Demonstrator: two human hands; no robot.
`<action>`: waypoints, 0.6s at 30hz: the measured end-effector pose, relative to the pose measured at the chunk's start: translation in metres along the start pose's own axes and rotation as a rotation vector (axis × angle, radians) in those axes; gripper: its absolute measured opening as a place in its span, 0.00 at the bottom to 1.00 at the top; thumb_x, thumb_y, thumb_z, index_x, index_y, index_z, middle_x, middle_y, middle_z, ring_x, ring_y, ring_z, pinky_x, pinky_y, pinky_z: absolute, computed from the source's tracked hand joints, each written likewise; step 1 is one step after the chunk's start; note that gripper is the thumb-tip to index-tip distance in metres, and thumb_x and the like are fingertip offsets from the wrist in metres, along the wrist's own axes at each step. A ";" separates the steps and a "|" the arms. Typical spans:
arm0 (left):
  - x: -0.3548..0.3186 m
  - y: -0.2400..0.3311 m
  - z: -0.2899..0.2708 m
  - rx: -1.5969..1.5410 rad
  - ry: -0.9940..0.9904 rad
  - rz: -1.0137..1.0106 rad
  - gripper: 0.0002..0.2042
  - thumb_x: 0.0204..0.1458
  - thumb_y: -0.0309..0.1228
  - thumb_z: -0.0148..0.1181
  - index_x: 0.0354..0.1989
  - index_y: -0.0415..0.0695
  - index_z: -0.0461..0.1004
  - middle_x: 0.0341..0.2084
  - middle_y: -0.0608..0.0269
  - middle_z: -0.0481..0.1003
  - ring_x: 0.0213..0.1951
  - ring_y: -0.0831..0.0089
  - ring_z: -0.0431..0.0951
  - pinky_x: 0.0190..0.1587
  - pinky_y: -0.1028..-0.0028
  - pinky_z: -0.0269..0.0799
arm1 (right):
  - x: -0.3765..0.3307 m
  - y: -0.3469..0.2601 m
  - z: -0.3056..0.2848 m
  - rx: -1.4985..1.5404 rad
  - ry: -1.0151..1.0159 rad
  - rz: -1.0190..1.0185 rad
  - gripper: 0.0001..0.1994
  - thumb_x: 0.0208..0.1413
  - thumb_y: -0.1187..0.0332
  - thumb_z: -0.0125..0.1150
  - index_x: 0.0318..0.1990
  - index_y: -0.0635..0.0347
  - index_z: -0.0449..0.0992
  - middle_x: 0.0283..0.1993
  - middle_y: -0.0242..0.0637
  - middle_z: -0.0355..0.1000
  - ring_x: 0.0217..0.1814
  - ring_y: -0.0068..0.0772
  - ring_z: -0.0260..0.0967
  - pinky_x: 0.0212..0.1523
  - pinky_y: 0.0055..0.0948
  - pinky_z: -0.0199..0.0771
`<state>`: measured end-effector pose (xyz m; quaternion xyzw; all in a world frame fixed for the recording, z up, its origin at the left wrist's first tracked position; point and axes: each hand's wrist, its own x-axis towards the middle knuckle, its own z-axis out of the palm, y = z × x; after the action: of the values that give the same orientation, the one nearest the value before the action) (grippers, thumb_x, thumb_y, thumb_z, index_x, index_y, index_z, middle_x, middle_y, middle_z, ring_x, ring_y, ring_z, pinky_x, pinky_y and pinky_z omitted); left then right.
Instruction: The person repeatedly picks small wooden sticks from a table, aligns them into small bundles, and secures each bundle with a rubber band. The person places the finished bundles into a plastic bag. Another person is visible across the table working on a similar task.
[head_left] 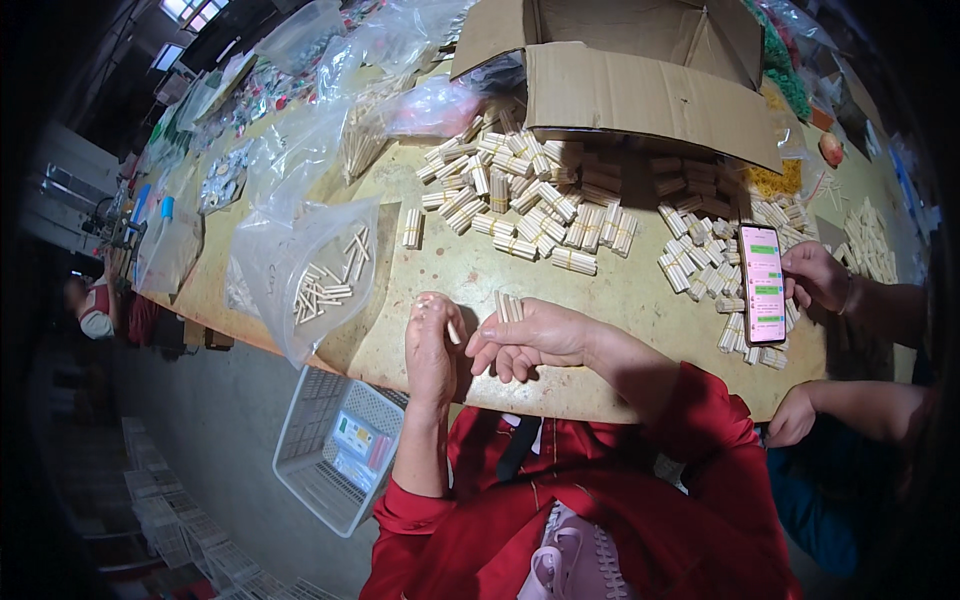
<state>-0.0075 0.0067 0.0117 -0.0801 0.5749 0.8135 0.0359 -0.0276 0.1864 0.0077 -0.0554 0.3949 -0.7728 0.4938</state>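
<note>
My left hand (430, 345) is raised at the near edge of the table, its fingers curled around short pale wooden sticks (453, 332); how many is hidden. Beside it, my right hand (530, 338) lies palm up with several similar sticks (508, 306) pinched near the thumb, its other fingers half curled. Left of my hands, loose sticks (325, 290) lie in an opened clear plastic bag (262, 262). Beyond my hands is a pile of banded stick bundles (540, 205), with one bundle (412, 228) standing apart.
A cardboard box (640, 90) stands at the back. To my right, another person's hand (815, 275) holds a phone (763, 285) above more bundles (700, 250); that person's other hand (792, 415) is at the table edge. A grey plastic basket (300, 440) sits below the table at left.
</note>
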 end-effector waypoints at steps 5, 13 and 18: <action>-0.003 0.005 0.002 0.014 -0.143 0.016 0.05 0.61 0.30 0.53 0.40 0.41 0.69 0.27 0.70 0.69 0.27 0.85 0.66 0.29 0.85 0.63 | 0.001 0.003 -0.005 -0.034 -0.094 0.021 0.14 0.64 0.67 0.52 0.49 0.69 0.70 0.38 0.50 0.76 0.27 0.28 0.76 0.24 0.20 0.75; -0.008 0.007 0.008 0.245 -0.239 -0.078 0.03 0.57 0.25 0.59 0.35 0.39 0.73 0.23 0.72 0.72 0.23 0.87 0.68 0.25 0.85 0.64 | 0.000 0.005 -0.003 -0.046 -0.093 -0.010 0.11 0.63 0.67 0.54 0.42 0.69 0.74 0.38 0.48 0.78 0.26 0.26 0.76 0.22 0.18 0.76; -0.006 -0.004 0.005 0.054 -0.115 0.081 0.06 0.63 0.31 0.50 0.34 0.44 0.66 0.23 0.70 0.66 0.22 0.85 0.63 0.24 0.84 0.60 | 0.000 0.002 -0.002 0.003 -0.128 0.023 0.13 0.63 0.65 0.54 0.43 0.69 0.74 0.38 0.48 0.78 0.26 0.25 0.76 0.23 0.18 0.77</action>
<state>-0.0014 0.0130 0.0109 -0.0090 0.5964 0.8017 0.0380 -0.0274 0.1869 0.0044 -0.0994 0.3618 -0.7625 0.5271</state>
